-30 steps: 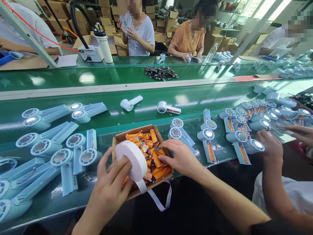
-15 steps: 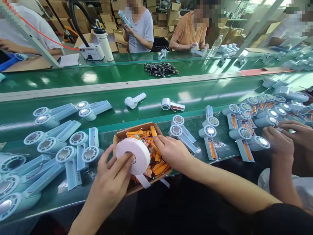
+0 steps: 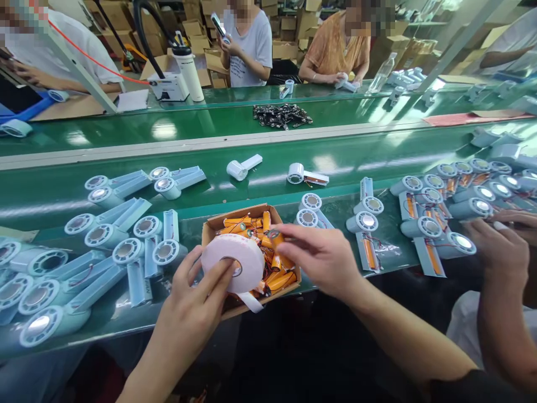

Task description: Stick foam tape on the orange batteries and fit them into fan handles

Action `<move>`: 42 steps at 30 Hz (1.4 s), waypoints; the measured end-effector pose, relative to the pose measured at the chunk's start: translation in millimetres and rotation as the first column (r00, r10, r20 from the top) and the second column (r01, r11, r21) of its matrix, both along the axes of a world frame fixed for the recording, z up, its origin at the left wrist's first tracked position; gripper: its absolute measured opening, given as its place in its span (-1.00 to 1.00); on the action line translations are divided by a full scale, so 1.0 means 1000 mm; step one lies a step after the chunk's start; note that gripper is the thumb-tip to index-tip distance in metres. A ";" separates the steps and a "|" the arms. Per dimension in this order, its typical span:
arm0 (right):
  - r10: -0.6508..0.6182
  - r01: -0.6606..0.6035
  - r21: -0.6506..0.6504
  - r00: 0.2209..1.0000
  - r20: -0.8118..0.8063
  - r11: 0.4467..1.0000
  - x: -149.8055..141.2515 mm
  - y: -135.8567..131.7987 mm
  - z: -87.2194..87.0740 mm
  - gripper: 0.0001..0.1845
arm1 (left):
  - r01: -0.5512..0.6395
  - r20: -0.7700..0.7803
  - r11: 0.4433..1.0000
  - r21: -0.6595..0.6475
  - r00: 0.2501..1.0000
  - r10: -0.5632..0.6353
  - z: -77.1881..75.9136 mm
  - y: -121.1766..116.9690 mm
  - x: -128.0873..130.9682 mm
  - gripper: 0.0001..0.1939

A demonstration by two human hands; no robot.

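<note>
My left hand [image 3: 191, 299] grips a roll of white tape [image 3: 251, 254], its fingers pushed into the core hole. A loose tape end [image 3: 251, 302] hangs from the roll's underside. Below and behind the roll is a cardboard box [image 3: 210, 226] of orange cylindrical batteries [image 3: 285, 280] with thin wires. Between the thumb and fingers of my right hand [image 3: 325, 257] is one orange battery [image 3: 277, 243], tilted over the right side of the box. The roll hides part of the box's contents.
Light blue fan housings [image 3: 100, 235] lie in groups left and right of the box. Two more sit on the green belt [image 3: 268, 196]. A pile of small black parts [image 3: 281, 116] lies beyond the divider. A co-worker's hands [image 3: 499, 240] are at the right; other people stand across.
My right hand has raised a battery from the pile and turned its end upward. The loose tape strip near the box's front edge has gone from sight. My view has shifted slightly left.
</note>
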State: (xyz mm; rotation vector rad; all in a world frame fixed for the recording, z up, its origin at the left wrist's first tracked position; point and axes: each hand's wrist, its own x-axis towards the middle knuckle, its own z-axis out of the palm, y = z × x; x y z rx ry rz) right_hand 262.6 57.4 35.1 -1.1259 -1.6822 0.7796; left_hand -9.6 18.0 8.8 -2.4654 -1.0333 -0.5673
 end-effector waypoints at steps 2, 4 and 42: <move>0.089 -0.092 -0.073 0.995 -0.045 0.993 -0.004 -0.004 -0.004 -0.70 | -0.006 -0.065 1.000 0.026 0.998 0.007 0.007 0.002 0.001 -0.65; 0.188 -0.212 -0.187 0.972 -0.141 0.959 -0.004 -0.001 -0.011 -0.61 | 0.002 -0.119 0.999 0.048 0.993 0.004 0.017 0.004 0.001 -0.60; -0.359 0.390 -0.038 0.802 -0.477 0.920 0.137 0.038 -0.012 -0.53 | -0.235 -0.405 0.760 -0.606 0.913 -0.041 0.011 0.314 0.114 -0.61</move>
